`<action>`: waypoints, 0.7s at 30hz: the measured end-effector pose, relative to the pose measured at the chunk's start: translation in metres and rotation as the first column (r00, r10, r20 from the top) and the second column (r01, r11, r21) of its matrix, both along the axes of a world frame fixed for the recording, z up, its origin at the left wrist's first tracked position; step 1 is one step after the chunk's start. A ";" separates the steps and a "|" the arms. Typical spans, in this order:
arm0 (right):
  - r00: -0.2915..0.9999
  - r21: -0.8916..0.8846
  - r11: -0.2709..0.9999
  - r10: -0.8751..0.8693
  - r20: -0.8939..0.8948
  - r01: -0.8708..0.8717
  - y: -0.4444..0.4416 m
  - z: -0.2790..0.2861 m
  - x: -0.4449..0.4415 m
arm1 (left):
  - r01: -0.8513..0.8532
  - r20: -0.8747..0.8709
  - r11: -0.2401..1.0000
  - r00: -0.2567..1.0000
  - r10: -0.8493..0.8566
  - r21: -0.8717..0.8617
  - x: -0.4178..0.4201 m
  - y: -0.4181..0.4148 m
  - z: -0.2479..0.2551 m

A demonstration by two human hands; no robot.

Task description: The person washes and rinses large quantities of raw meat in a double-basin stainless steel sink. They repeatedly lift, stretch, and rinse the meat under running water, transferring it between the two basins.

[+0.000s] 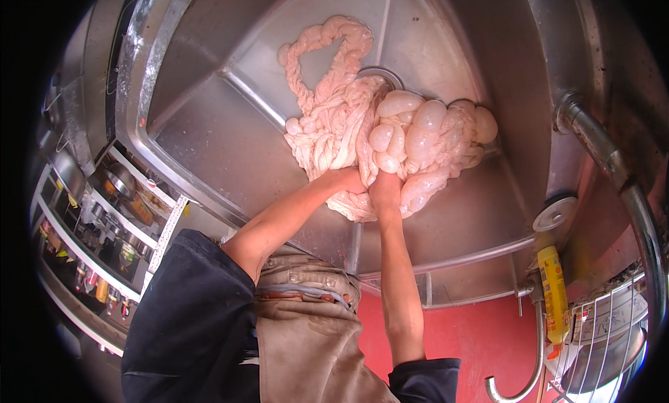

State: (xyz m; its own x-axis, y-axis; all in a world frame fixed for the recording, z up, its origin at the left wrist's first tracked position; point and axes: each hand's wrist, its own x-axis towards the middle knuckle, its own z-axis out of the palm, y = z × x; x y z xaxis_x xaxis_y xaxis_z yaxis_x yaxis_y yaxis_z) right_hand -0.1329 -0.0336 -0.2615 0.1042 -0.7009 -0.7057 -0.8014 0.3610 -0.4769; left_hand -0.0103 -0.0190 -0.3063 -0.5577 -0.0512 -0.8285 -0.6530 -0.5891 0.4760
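A large heap of pale pink animal intestines (334, 126) lies in a stainless steel sink basin (209, 157). Its right side bulges with swollen, shiny, translucent loops (426, 126), while the left side is slack and wrinkled. One loop stretches away from me across the basin floor. Both hands reach into the near side of the heap, close together. My left hand (354, 180) goes in from the left with its fingers hidden under the folds. Just right of it, my right hand (388, 186) is sunk past the knuckles, so its grip is hidden too.
A round drain rim (384, 75) shows behind the heap. At right are a metal pipe (601, 142), a yellow squeeze bottle (553, 298) and a wire basket (601, 330). Shelves (99, 215) with bowls and bottles stand at left. My brown apron (308, 340) is near the sink's front edge.
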 end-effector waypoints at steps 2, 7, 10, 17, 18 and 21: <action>1.000 0.025 1.000 -0.012 0.001 0.012 -0.001 0.001 0.001 | -0.016 -0.016 1.000 1.000 0.016 -0.009 0.000 0.004 -0.003; 0.986 -0.031 0.992 -0.118 0.117 0.122 -0.017 0.014 0.011 | -0.053 -0.009 0.999 0.999 0.053 0.002 -0.003 0.016 -0.013; 0.997 -0.088 0.994 -0.065 0.044 0.069 -0.002 0.002 0.004 | -0.132 0.041 0.989 0.990 0.134 -0.064 -0.003 0.014 -0.009; 0.996 0.188 0.979 -0.085 0.010 0.082 0.007 -0.009 0.008 | 0.353 0.256 0.852 0.929 -0.269 -0.387 0.023 -0.045 0.071; 0.996 0.224 0.971 -0.085 -0.008 0.084 0.003 -0.007 0.012 | 0.384 0.295 0.786 0.918 -0.267 -0.485 0.030 -0.052 0.081; 0.999 0.190 0.982 0.003 -0.043 0.005 0.013 -0.016 0.016 | 0.157 0.157 0.758 0.985 -0.073 -0.633 0.054 -0.103 0.116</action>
